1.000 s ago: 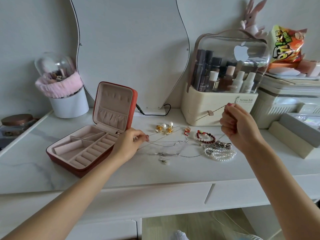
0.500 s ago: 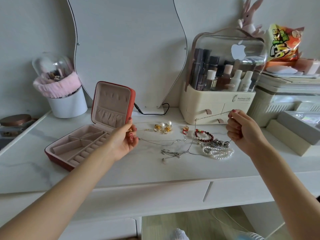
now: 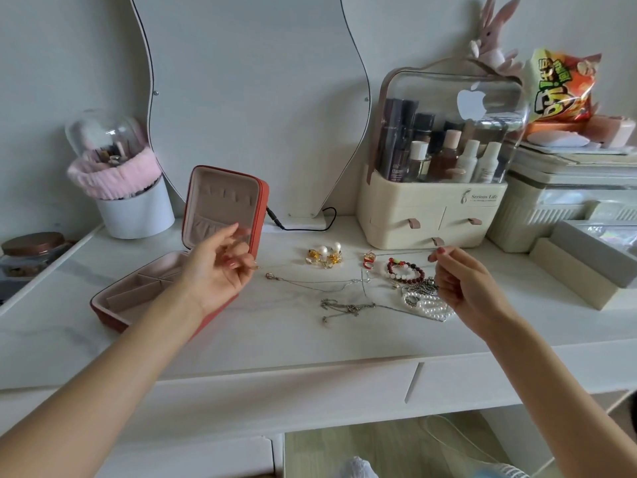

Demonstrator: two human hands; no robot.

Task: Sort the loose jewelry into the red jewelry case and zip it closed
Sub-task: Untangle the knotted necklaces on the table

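Two bare arms reach out over the white worktop (image 3: 241, 343). The right hand (image 3: 463, 288) pinches one end of a very thin chain (image 3: 400, 252) between its fingertips. The left hand (image 3: 220, 270) is raised with its fingers spread and loosely bent. It is blurry, so I cannot tell if it holds the other end of the chain.

Just past the hands, the loose jewelry lies on the worktop. There is a pile of silver necklaces (image 3: 344, 307), a white pearl bracelet (image 3: 427, 305), a dark red bead bracelet (image 3: 405, 270), a small red ring (image 3: 368, 260) and two gold and pearl earrings (image 3: 324, 255).

The red jewelry case (image 3: 220, 229) sits to the left, lid standing up. The little pink compartments that show have nothing in them, though the left hand hides part of the tray.

So the job looks barely started. Every piece must go in, then the case needs zipping.
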